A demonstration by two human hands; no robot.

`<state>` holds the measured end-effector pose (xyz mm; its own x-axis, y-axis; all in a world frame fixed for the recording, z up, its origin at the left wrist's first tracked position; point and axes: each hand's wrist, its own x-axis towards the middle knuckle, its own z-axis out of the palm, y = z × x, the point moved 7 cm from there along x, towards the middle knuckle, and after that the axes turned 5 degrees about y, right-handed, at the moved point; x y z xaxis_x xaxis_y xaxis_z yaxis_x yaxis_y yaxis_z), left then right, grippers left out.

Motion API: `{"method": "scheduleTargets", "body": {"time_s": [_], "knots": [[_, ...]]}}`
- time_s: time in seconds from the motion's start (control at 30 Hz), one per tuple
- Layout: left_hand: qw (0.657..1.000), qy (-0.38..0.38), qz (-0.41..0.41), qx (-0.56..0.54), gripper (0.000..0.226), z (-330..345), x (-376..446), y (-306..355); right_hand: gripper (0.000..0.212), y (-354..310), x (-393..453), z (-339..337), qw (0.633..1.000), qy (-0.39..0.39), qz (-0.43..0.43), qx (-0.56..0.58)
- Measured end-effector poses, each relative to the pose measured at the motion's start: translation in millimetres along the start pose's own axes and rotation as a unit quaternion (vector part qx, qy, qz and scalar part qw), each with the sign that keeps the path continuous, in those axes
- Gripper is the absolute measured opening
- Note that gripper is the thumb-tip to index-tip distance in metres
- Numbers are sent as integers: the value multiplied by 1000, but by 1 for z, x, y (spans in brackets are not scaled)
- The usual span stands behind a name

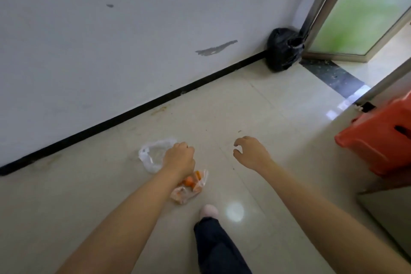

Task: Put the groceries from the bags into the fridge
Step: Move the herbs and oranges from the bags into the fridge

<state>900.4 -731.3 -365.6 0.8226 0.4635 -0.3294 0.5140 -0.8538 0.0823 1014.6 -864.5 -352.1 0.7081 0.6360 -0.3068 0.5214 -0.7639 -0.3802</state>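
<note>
Your left hand is fisted round a clear plastic bag of orange produce, likely carrots, which hangs below your wrist, probably gathered at the neck so nothing spills. A looser clear bag shows just left of that fist; whether you hold it too, I cannot tell. Your right hand hovers empty, fingers loosely curled, probably ready to help. No fridge is in view.

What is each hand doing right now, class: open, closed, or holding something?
Left hand: closed, gripping the clear plastic bag with orange items inside.
Right hand: open, fingers loosely curled, holding nothing.
</note>
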Motion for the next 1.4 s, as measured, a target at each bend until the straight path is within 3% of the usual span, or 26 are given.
{"method": "scheduleTargets", "body": {"time_s": [0.2, 0.43, 0.6, 0.73, 0.9, 1.0, 1.07, 1.13, 1.23, 1.27, 1.33, 1.4], "knots": [[995, -95, -4, 5, 36, 38, 87, -81, 35, -33, 98, 94, 993, -103, 48, 17], [980, -188, 59, -5, 39, 111, 152, -134, 36, -29, 134, 208, 970, -176, 160, 43], [960, -226, 163, 35, 37, 188, 183, -176, 34, -29, 140, 293, 948, -151, 270, 74], [943, -255, 210, 46, 32, 271, 190, -209, 31, -32, 147, 365, 943, -124, 299, 81], [936, -276, 213, 43, 34, 394, 199, -238, 36, 3, 167, 466, 952, -99, 288, 37], [929, -293, 223, 30, 34, 476, 202, -240, 37, 21, 184, 528, 970, -91, 224, 12], [923, -280, 262, 28, 38, 516, 209, -231, 33, 19, 202, 554, 994, -26, 107, -7], [921, -240, 304, 36, 49, 550, 221, -219, 35, 24, 210, 591, 998, -13, 6, -61], [918, -161, 343, 118, 75, 591, 239, -209, 43, 57, 210, 650, 980, -133, -22, -143], [907, -130, 379, 129, 78, 600, 238, -205, 43, 67, 208, 660, 979, -121, -47, -156], [867, -18, 481, 134, 55, 618, 230, -198, 44, 86, 202, 671, 974, -86, -95, -190], [822, 34, 557, 116, 22, 633, 224, -194, 35, 97, 194, 674, 976, -38, -114, -180]]}}
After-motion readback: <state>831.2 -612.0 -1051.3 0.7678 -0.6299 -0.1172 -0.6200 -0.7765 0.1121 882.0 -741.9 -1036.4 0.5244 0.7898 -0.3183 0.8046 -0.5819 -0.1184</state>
